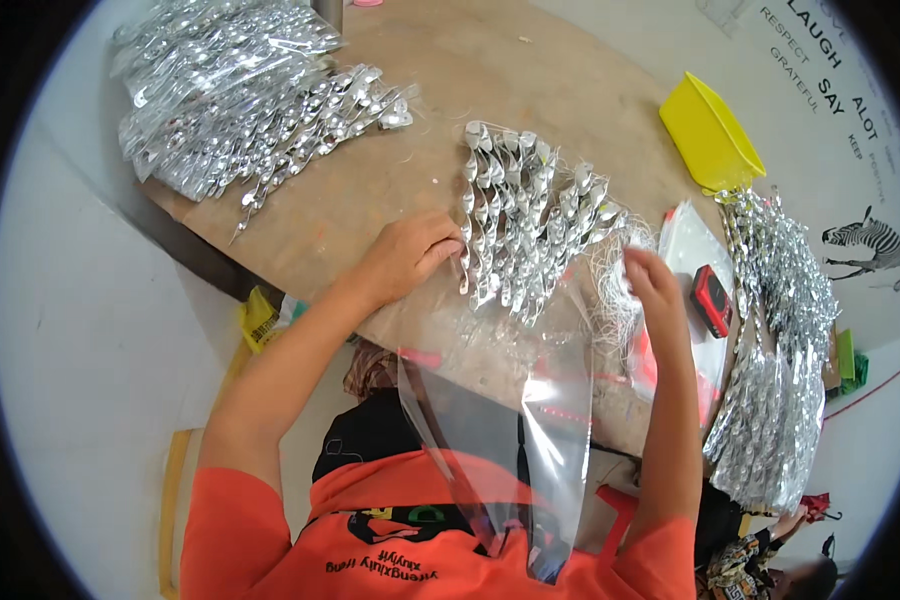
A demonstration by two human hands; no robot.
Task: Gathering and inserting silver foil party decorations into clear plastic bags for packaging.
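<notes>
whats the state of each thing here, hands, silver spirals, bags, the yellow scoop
left hand: palm down, fingers touching the middle bunch's edge
right hand: raised, fingers in the thin white strings
middle bunch of silver foil spirals: loose, fanned on the table
clear plastic bag: empty, hanging over the table edge
bagged silver spirals: packed, piled
yellow plastic scoop: empty, lying flat

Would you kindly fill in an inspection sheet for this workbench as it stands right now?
Surface: brown worktable, worn, with loose threads.
Job's things: row of silver spiral ornaments with white strings; clear plastic bag hanging over the near edge.
Clutter: bagged ornaments far left; ornament pile right; yellow scoop; small red and black device.
Grippers: left hand touching the row's left edge; right hand at the strings.
Cables: nothing seen.
Surroundings: pale floor; zebra wall picture.
</notes>
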